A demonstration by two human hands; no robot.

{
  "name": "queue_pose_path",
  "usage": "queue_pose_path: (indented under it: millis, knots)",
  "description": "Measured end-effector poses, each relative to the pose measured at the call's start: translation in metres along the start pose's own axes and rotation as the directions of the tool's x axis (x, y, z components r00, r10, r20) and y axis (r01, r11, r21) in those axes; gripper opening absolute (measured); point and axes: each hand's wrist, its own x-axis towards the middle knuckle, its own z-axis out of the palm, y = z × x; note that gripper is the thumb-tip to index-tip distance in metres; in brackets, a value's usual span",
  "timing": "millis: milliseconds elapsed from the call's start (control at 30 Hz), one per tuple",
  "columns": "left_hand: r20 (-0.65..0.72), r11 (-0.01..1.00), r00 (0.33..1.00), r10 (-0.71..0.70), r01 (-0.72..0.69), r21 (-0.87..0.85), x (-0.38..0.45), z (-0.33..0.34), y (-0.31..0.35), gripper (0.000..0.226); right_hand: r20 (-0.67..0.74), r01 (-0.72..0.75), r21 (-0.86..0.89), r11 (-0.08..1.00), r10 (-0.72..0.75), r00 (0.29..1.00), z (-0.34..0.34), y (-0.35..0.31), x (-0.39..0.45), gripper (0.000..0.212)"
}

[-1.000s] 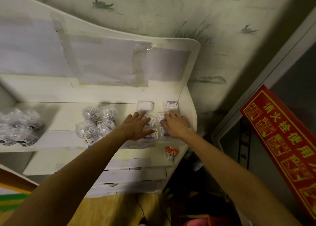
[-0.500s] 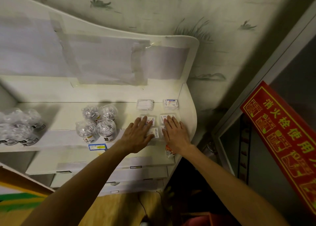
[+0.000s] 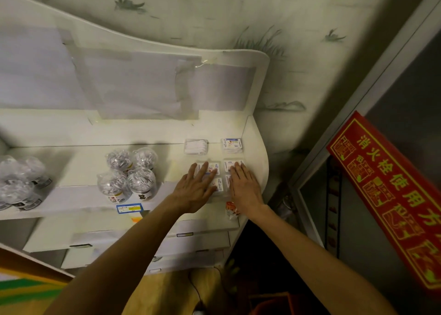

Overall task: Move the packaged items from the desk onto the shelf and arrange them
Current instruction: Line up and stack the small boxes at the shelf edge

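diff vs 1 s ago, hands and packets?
Both hands drew back toward the shelf's front edge. The left hand and right hand now lie flat, side by side, on the small flat packets, which sit squarer in their two columns. Nothing gripped or let go. The two rear packets, wrapped bottles and shelf stayed put.

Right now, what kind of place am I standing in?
Probably a small shop: a white shelf stocked with matching packets and wrapped jars, with a price tag on its front edge.

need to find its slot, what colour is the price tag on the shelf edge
Blue with a yellow band, the price tag; head view.
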Motion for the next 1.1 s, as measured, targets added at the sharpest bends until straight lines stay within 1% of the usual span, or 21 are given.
queue_pose_path:
  millis: [100,133,267,367,500,600,700,767,867,1000,1100]
  knots:
    - [-0.014,0.998,1.0,0.024,-0.024,0.051,0.004,-0.008,0.008,0.065,-0.021,-0.003,-0.008,1.0,0.003,1.0,-0.003,-0.003,0.001,0.07]
    - [-0.015,0.998,1.0,0.027,-0.026,0.056,0.004,-0.008,0.01,0.065,-0.026,-0.001,0.0,1.0,0.001,1.0,-0.003,-0.002,-0.001,0.071]
    - [-0.019,0.998,1.0,0.017,-0.016,0.054,0.0,-0.001,0.011,0.067,-0.06,0.05,0.004,0.999,-0.05,0.997,0.005,0.002,-0.016,0.065]
    - [-0.018,0.999,1.0,0.011,-0.01,0.036,0.003,0.001,0.009,0.069,-0.068,0.064,0.055,0.996,-0.06,0.996,0.003,0.004,-0.016,0.057]
    - [0.021,1.0,1.0,0.018,-0.018,-0.004,0.004,0.003,0.009,0.07,0.0,0.087,0.001,0.996,-0.087,0.996,0.004,0.007,-0.018,0.06]
    - [0.024,0.999,1.0,-0.001,0.002,-0.034,0.008,0.001,0.015,0.073,-0.005,0.054,0.013,0.998,-0.054,0.999,0.005,0.009,-0.021,0.061]
    - [-0.058,0.999,0.998,-0.035,0.034,-0.026,0.012,-0.002,0.019,0.08,-0.035,0.047,0.004,0.999,-0.047,0.998,0.003,0.008,-0.019,0.063]
    - [-0.131,0.996,0.989,-0.067,0.06,-0.059,0.01,-0.001,0.022,0.084,-0.043,0.039,-0.023,0.999,-0.04,0.998,0.005,0.008,-0.019,0.065]
    - [-0.166,0.996,0.984,-0.065,0.055,-0.065,0.003,0.006,0.027,0.084,-0.055,0.026,-0.04,0.999,-0.028,0.998,0.008,0.008,-0.019,0.068]
    - [-0.138,0.998,0.989,-0.055,0.049,-0.044,-0.005,0.017,0.031,0.086,-0.097,-0.011,0.037,0.999,0.015,0.995,0.006,0.0,-0.016,0.069]
    - [-0.084,0.999,0.996,-0.012,0.009,-0.036,-0.005,0.022,0.037,0.086,-0.084,0.013,0.034,0.999,-0.01,0.996,0.008,0.001,-0.016,0.07]
